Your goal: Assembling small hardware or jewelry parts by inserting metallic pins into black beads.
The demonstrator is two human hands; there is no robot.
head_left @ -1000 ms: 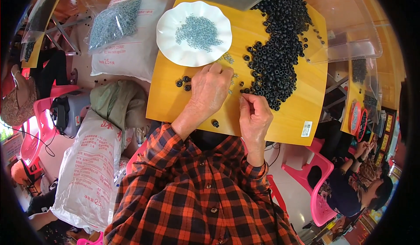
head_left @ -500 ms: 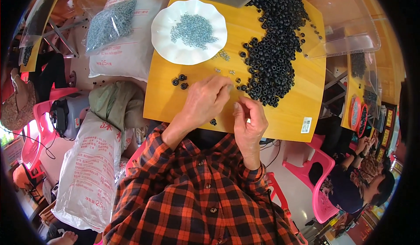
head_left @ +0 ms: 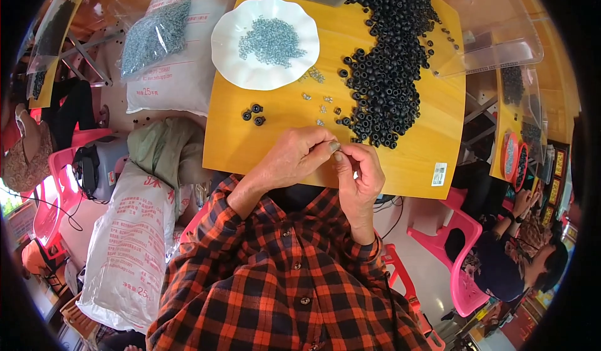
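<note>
My left hand (head_left: pixel 294 158) and my right hand (head_left: pixel 359 174) meet fingertip to fingertip over the near part of the yellow table (head_left: pixel 394 175). Both are closed in a pinch; whatever lies between the fingertips is too small and hidden to name. Just beyond them is a long heap of black ring-like parts (head_left: pixel 391 75). Small clear pieces (head_left: pixel 323 108) lie scattered past my fingertips. A white scalloped plate (head_left: pixel 228 56) holds a mound of clear bluish pieces (head_left: pixel 272 43). Several black parts (head_left: pixel 254 114) sit together left of my hands.
Clear plastic bins (head_left: pixel 494 50) stand at the table's far edge and right corner. Left of the table are large white sacks (head_left: pixel 128 244) and a bag of clear pieces (head_left: pixel 156 38). Pink chairs (head_left: pixel 466 276) and a seated person (head_left: pixel 501 257) are at the right.
My hands have come together at the fingertips, the left one lowering toward me. The small clear pieces by my fingers lie differently. The black part near my left wrist no longer shows.
</note>
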